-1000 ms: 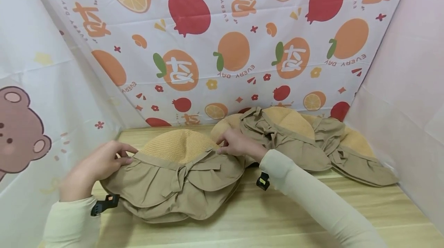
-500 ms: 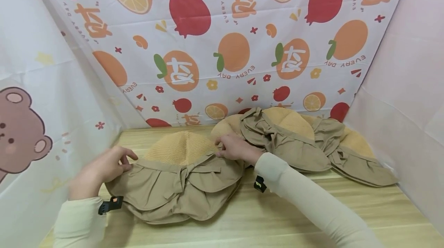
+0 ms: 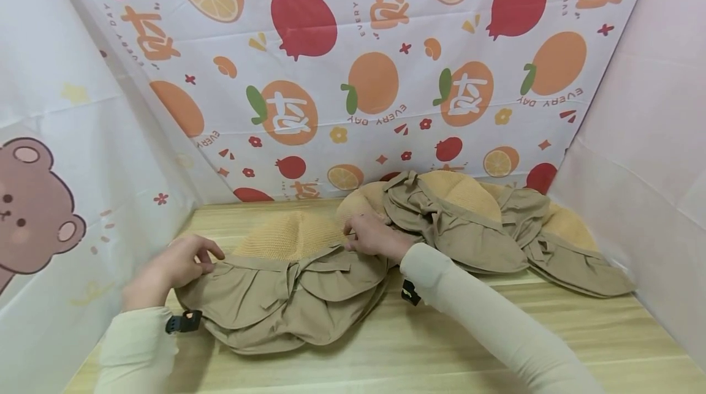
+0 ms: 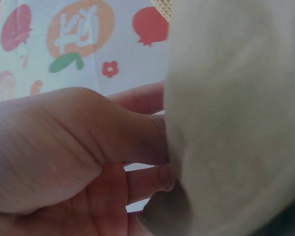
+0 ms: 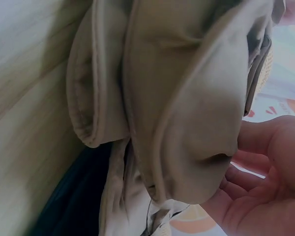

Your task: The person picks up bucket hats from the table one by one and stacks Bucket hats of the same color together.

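A sun hat (image 3: 259,296) with a woven straw crown and a khaki cloth brim tied in a bow lies in front of me in the head view. My left hand (image 3: 175,266) pinches the cloth at its left side, where band and brim meet. In the left wrist view the thumb (image 4: 132,135) lies against the khaki fabric (image 4: 231,113), and the fingertips are hidden behind it. On the right side of the hat, my right hand (image 3: 377,238) pinches the band. The right wrist view shows its brim (image 5: 196,123) hanging beside the thumb and fingers.
Several similar hats (image 3: 480,247) overlap along the back right of the wooden table (image 3: 441,357), close beside the right hand. A fruit-print cloth (image 3: 331,32) hangs behind, with pale curtains on both sides.
My left hand has shifted to the right, drawing the hat's left edge inward. The right hand has moved slightly, and the crown sits a little lower. The other hats stay put.
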`<action>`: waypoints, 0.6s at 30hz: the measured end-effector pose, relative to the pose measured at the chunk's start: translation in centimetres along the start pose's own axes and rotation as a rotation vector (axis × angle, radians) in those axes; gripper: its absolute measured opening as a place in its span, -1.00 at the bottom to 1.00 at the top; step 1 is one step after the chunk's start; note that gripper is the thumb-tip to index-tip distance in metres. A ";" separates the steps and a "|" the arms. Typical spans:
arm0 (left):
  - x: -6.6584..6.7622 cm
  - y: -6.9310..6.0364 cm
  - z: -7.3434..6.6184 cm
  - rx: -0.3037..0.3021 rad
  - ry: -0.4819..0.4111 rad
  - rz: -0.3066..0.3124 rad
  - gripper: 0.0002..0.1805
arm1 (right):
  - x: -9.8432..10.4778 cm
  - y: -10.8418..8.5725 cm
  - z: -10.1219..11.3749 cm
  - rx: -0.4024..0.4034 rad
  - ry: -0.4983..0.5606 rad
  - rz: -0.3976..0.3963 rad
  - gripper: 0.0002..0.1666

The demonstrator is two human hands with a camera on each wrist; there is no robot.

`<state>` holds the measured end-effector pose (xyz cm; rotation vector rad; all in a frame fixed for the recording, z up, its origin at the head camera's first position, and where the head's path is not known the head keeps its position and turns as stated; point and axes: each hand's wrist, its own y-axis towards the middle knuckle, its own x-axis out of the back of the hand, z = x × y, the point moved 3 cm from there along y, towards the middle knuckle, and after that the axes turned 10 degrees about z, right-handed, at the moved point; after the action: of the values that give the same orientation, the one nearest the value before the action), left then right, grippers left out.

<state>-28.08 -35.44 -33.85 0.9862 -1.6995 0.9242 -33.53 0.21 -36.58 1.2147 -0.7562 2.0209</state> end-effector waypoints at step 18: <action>-0.1 1.1 -1.6 0.095 0.020 0.011 -0.63 | 0.0 0.0 1.5 0.006 -0.135 -0.019 -0.61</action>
<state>-28.46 -33.54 -33.69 1.0269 -1.6585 1.0267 -32.78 -0.92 -36.00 1.3682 -0.8000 1.9419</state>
